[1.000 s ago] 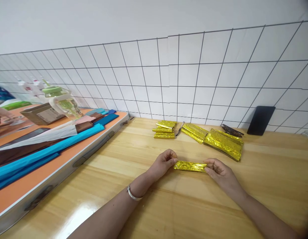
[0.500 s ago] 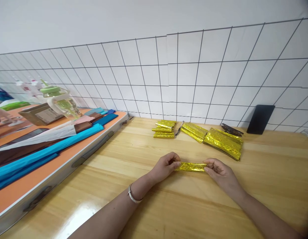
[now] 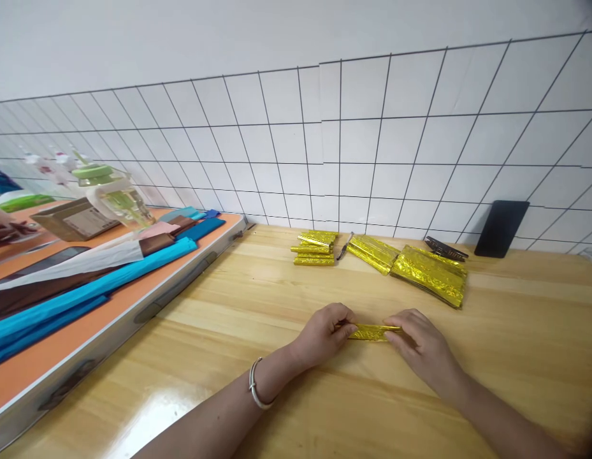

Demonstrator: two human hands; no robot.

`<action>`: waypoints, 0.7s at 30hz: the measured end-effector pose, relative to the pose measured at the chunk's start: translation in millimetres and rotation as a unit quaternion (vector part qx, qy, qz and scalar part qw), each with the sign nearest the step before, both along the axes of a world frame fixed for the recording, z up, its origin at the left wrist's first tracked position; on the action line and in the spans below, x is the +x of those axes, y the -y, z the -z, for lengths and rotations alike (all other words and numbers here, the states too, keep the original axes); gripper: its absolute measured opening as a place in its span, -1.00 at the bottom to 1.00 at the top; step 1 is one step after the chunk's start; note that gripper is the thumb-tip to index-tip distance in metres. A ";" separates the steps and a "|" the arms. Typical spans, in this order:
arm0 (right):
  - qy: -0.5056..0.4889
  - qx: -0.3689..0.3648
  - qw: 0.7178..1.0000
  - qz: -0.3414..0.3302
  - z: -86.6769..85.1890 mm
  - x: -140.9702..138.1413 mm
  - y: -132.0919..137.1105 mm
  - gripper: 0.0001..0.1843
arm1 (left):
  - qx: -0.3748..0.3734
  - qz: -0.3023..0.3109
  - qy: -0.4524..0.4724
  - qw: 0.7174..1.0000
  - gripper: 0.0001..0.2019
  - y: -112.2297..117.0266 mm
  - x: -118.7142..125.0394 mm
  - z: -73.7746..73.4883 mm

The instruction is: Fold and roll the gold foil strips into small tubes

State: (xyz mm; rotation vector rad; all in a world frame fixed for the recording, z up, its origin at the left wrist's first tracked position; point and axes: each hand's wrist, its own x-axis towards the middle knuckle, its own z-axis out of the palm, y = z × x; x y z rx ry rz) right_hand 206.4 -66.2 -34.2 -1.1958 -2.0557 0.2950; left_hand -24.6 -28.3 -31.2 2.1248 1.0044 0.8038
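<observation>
Gold strip (image 3: 369,333) in hands (image 3: 323,339); green-lidded bottle (image 3: 120,199), contents unclear.

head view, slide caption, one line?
Left hand and right hand pinch a shiny gold strip at a wooden table, more gold pieces lying beyond.

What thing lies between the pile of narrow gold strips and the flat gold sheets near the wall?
In the head view, what looks like a pen lies slanted on the table between the narrow strips and the flat sheets.
</observation>
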 end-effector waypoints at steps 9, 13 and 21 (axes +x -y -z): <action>0.129 0.081 0.988 -0.036 -19.0 -12.9 18.0 -0.85 | 0.100 0.059 -0.021 0.993 -0.93 22.9 10.6 -13.6; 0.129 0.085 0.987 -0.050 -17.6 -15.4 21.8 -0.85 | 0.118 0.065 -0.033 0.990 -0.93 26.4 12.3 -14.9; 0.094 0.082 0.990 -0.058 -17.3 -19.8 24.4 -0.84 | 0.168 0.089 -0.077 0.979 -0.88 25.7 13.2 -12.1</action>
